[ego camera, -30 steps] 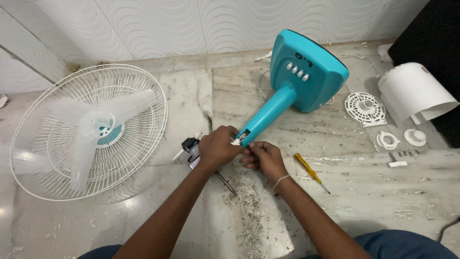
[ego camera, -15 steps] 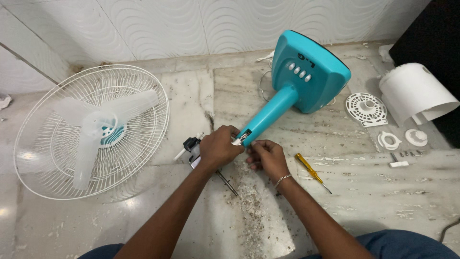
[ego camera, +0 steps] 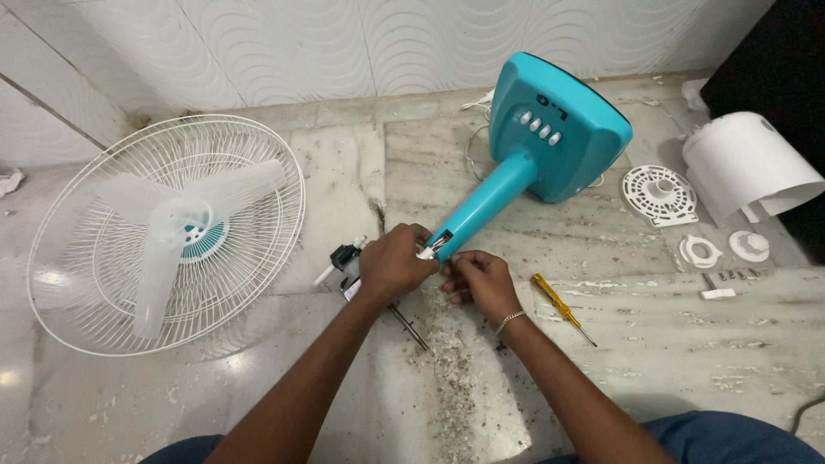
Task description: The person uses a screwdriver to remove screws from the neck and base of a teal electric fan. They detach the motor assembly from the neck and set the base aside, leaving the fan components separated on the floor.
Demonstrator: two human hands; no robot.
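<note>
— Where are the two hands?

— Both arms reach out forward and come close in the middle. The left hand [ego camera: 392,262] and the right hand [ego camera: 478,283] are just beside each other.

— How are the fingers?

— The left hand is curled, with its back up. The right hand's fingers are bent and pinched near the left thumb. A thin bracelet is on the right wrist.
</note>
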